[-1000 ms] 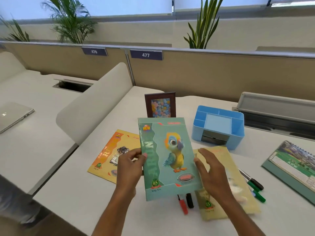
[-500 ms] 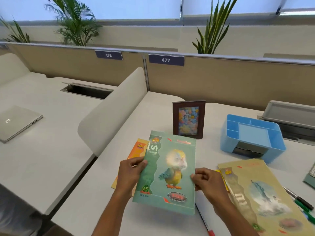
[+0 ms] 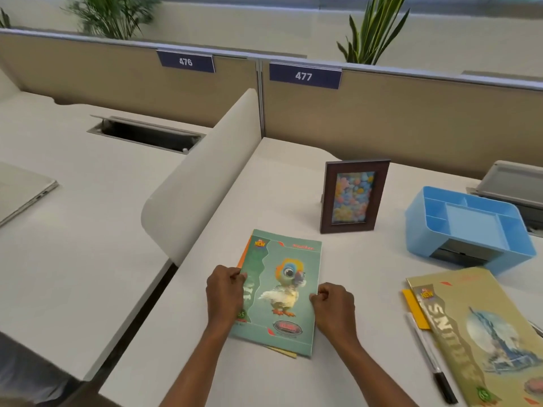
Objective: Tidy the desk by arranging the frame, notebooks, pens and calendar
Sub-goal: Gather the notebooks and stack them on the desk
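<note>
You have a thin green softcover notebook with a cartoon parrot on its cover (image 3: pixel 279 292) lying flat just below the centre of the frame, squared over an orange notebook (image 3: pixel 243 254) whose edge peeks out at the upper left and lower corner. It will likely handle as a light, floppy thing: the glossy cover looks slick and it would bend if you lifted it by one corner, so take it by both long edges, as you do here. Your left hand (image 3: pixel 224 292) is curled shut on the left edge, and your right hand (image 3: pixel 333 304) is closed in a loose fist with its fingertips against the right edge; whether it truly pinches the cover I cannot tell.

At the lower right of the frame a third, olive-yellow notebook with a tower picture (image 3: pixel 482 336) lies askew, partly covering a yellow strip (image 3: pixel 414 309), with a white pen with a black cap (image 3: pixel 429 356) just left of it. The dark brown wooden picture frame (image 3: pixel 354 196) stands upright above the stack, and the light blue plastic desk organiser (image 3: pixel 470 227) sits at the right. No calendar shows here.
</note>
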Available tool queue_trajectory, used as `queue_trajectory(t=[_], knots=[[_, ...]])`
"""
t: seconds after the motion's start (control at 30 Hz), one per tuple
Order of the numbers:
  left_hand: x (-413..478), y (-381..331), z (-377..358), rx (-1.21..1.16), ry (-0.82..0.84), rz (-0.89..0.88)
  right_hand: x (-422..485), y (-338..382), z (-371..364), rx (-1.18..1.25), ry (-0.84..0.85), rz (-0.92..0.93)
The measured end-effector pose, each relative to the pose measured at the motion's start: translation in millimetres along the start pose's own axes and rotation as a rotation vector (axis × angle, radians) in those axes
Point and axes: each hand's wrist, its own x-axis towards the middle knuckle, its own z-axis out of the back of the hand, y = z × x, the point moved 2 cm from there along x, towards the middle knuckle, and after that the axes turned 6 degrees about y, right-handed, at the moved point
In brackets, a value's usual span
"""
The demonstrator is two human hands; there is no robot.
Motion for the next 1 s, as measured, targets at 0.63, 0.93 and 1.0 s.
queue_trajectory(t=[0.63,0.93,1.0], knots=[[3.1,16.5,3.4,0.090,-0.031,0.054,-4.2,4.3,-15.5,-0.099,0.039,-0.019],[8.3,23.3,5.1,0.057,0.013,0.054,-4.3,1.2,-21.0,-0.095,0.031,-0.033],[8.3,21.7,6.1,0.073,0.023,0.050,-3.7,0.5,-22.2,-0.092,0.032,-0.037]])
